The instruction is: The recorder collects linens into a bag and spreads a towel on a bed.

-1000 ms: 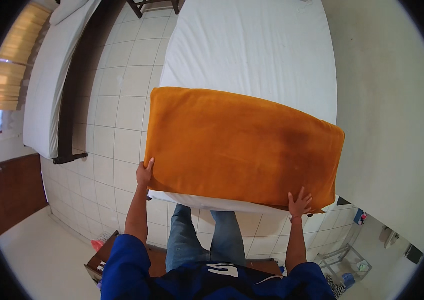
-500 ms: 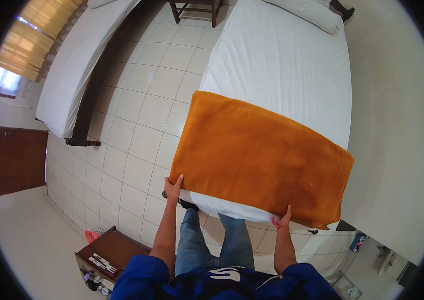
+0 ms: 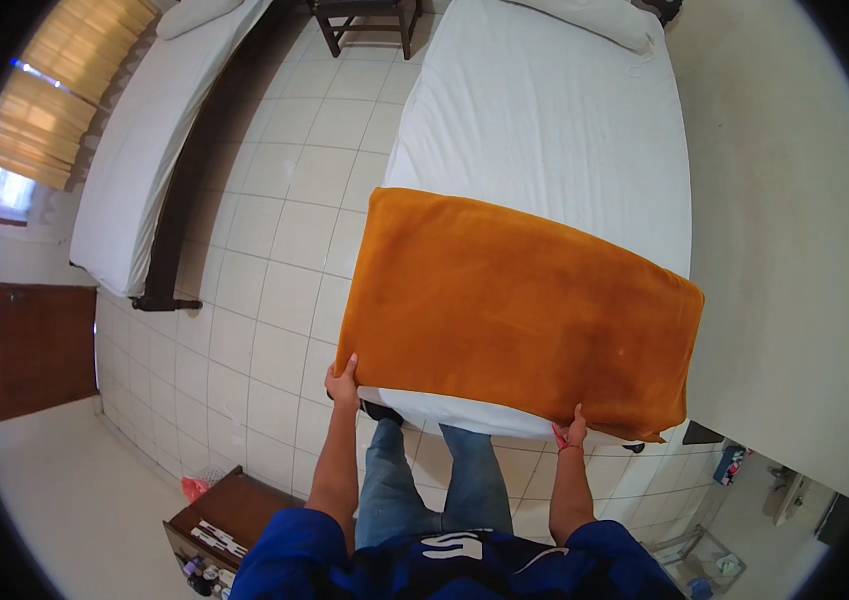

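Head view: I am seeing both hands gripping an orange blanket (image 3: 519, 315) at its near edge, stretched flat over the foot of the white bed (image 3: 554, 120). My left hand (image 3: 343, 379) is pinching the near left corner, fingers curled on the fabric; my right hand (image 3: 572, 430) is clasping the near right corner. I judge the spreading half done: the bed's far part, toward the pillow (image 3: 589, 22), is lying uncovered.
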`<state>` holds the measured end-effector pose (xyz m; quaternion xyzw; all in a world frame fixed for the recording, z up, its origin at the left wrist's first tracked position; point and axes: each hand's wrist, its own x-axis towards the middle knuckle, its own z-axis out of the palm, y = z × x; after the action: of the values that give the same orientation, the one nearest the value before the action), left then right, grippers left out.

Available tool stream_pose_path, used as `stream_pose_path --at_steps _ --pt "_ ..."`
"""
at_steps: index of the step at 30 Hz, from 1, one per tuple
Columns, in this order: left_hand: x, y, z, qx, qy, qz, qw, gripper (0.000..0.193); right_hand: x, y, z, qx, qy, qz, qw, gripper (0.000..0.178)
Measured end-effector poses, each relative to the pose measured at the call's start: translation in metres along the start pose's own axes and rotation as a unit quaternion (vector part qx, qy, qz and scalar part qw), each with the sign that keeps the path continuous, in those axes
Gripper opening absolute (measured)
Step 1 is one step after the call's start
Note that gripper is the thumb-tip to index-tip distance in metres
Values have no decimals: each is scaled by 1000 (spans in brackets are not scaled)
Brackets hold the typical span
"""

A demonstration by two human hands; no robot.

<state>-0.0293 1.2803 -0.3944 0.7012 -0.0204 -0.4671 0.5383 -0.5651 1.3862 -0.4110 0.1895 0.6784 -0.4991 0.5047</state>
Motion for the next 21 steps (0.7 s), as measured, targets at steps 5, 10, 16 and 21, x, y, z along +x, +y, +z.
stream_pose_path --at_steps 5,10,16,21 --pt "-3 -5 -29 222 48 54 972 50 -8 5 -10 -11 67 -5 998 57" --pt "-5 7 13 170 74 119 975 49 -12 -10 -18 -88 72 14 993 57" --pt "-6 3 -19 453 206 143 856 73 -97 -15 69 -499 307 -294 755 62" --pt "-17 48 83 494 -21 305 814 103 -102 -36 135 -606 56 -495 620 82"
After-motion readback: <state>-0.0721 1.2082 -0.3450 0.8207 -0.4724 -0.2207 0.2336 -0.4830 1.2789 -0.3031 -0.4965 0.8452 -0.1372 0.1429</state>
